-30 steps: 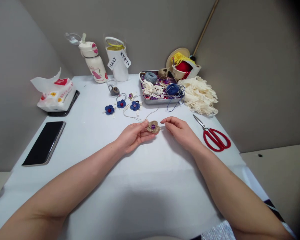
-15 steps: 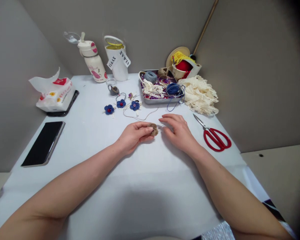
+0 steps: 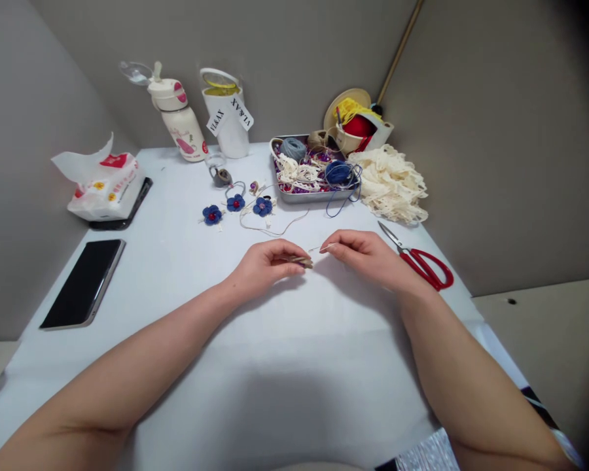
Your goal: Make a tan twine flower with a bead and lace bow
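Note:
My left hand [image 3: 265,267] pinches a small brown flower [image 3: 302,261], turned nearly edge-on, between thumb and fingers. Just to its right, my right hand [image 3: 368,257] is closed, thumb against forefinger, on a thin sewing needle [image 3: 315,249]. The needle points left toward the flower, with a narrow gap between the two hands. Beyond the hands, a loose thin thread [image 3: 289,229] curls over the table. Blue flowers with beaded centres lie behind it: one at the left [image 3: 212,214], one with a grey loop [image 3: 235,202], and one at the right [image 3: 262,207].
Red-handled scissors [image 3: 434,271] lie beside my right forearm. A metal tray [image 3: 319,196] of yarn and beads stands at the back, next to cream lace [image 3: 392,186]. A phone [image 3: 83,284], tissue pack [image 3: 108,193], bottle [image 3: 184,131] and white container [image 3: 233,134] are at the left and back.
My right hand has gone from spread fingers to a pinch on the needle and shifted slightly right. My left hand has tilted the brown flower from face-up to edge-on.

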Motion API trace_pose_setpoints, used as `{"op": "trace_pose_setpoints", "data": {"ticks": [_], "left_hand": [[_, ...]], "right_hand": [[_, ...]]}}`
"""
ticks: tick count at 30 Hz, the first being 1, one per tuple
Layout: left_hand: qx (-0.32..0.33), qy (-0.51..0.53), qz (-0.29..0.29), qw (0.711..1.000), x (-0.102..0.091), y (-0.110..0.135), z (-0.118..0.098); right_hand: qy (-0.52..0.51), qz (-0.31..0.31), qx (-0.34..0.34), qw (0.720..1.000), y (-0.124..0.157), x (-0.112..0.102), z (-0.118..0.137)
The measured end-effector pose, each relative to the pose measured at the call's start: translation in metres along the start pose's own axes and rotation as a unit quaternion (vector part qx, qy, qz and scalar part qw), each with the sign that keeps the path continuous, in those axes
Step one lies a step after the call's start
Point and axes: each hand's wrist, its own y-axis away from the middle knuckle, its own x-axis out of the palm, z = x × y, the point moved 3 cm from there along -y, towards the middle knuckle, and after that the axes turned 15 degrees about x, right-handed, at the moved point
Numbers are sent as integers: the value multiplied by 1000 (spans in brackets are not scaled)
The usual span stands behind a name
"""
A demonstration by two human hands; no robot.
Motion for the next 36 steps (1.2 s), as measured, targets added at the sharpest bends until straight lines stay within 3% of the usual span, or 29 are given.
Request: {"op": "trace_pose_setpoints", "data": {"ticks": [2,5,8,11,13,16,18,20,24,27,32,36], "left_hand": [[68,-109,41,991,0,-1,-1],[149,-236,105,954,2,-3,1],[156,-277,147,937,2,-4,3],[148,-250,187,938,1,-2,0],[150,-226,178,946,-2,0,-5],[157,-230,88,956,-11,1,-10],[171,-263,48,948,-13,0,-9],[192,-298,53,933,-11,-2,-6],[205,-326,130,914,-2,-6,0],[195,-328,162,910,-1,-6,2],[192,-335,143,911,-5,-4,2],[191,-344,140,909,-6,-3,3]], "right_hand": [[-21,19,16,999,2,-5,1],[-38,28,19,999,3,-4,2],[-35,33,13,999,3,0,3],[-18,44,14,999,2,5,2],[-3,55,14,998,2,8,1],[18,68,10,997,2,10,3],[19,72,6,997,2,11,5],[14,79,2,997,3,12,7],[16,78,-4,997,5,12,9],[16,58,-1,998,6,11,8],[31,-9,19,999,2,10,1],[151,-161,-33,975,1,10,1]]}}
